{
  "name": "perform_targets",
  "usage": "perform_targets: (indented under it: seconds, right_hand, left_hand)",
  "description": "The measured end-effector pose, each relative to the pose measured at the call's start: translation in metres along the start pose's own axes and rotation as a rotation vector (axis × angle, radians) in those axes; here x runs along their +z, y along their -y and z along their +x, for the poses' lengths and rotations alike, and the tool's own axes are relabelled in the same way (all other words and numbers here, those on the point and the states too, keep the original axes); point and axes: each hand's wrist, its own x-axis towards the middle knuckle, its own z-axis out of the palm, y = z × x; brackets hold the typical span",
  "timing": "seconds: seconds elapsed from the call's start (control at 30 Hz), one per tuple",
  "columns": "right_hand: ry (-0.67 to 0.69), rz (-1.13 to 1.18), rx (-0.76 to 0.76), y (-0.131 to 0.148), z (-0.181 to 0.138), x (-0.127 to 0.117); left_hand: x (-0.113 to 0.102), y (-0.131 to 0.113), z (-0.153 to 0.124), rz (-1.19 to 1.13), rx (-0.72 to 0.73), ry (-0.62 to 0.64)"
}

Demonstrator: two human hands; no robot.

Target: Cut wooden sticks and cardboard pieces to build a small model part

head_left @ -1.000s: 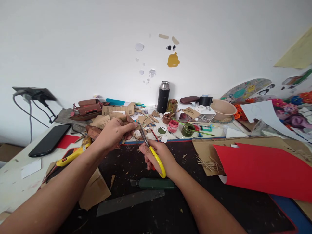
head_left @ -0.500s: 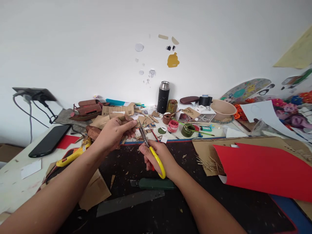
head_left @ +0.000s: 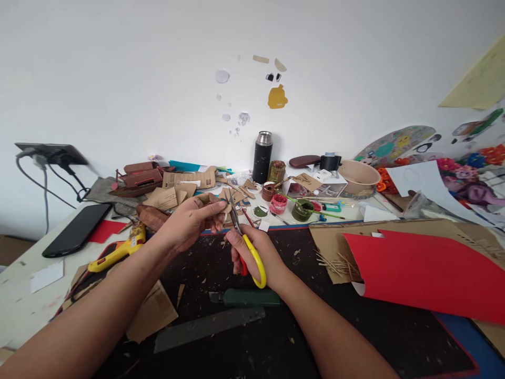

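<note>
My right hand [head_left: 252, 251] grips yellow-handled scissors [head_left: 245, 242], blades pointing up and away over the black cutting mat [head_left: 244, 337]. My left hand [head_left: 192, 221] is closed in a pinch on a small brown cardboard piece [head_left: 208, 198], held just left of the scissor blades. The blades meet the edge of that piece near my left fingertips. Both hands hover above the mat's far edge.
A green utility knife [head_left: 246, 298] and a grey ruler [head_left: 209, 329] lie on the mat below my hands. Red paper [head_left: 426, 273] on cardboard lies right, with thin sticks [head_left: 335, 263]. A yellow cutter [head_left: 114, 252], black phone [head_left: 77, 229], paint pots [head_left: 302, 209], flask [head_left: 262, 157] and cardboard scraps crowd the back.
Both hands have stayed together with the scissors at the cardboard piece; my left hand has shifted slightly right and closer to the blades. The view has tilted a little.
</note>
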Motion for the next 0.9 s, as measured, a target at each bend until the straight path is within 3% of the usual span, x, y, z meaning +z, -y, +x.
perform_targets:
  seconds: [0.33,0.57,0.77,0.9]
  right_hand:
    - [-0.038,0.022,-0.003,-0.004,0.001,0.000]
    - [-0.066,-0.017,0.025,0.003,0.001,-0.003]
    - [-0.064,0.022,0.043,0.000,0.004,-0.004]
    - [-0.021,0.049,0.056,-0.007,0.006,-0.002]
  left_hand:
    - [0.004,0.001,-0.001,-0.017,-0.027,0.048]
    - [0.001,-0.002,-0.002,0.146,0.056,0.057]
    - [-0.007,-0.006,0.000,0.144,0.115,-0.055]
    - [-0.009,-0.007,0.001,0.146,0.123,-0.050]
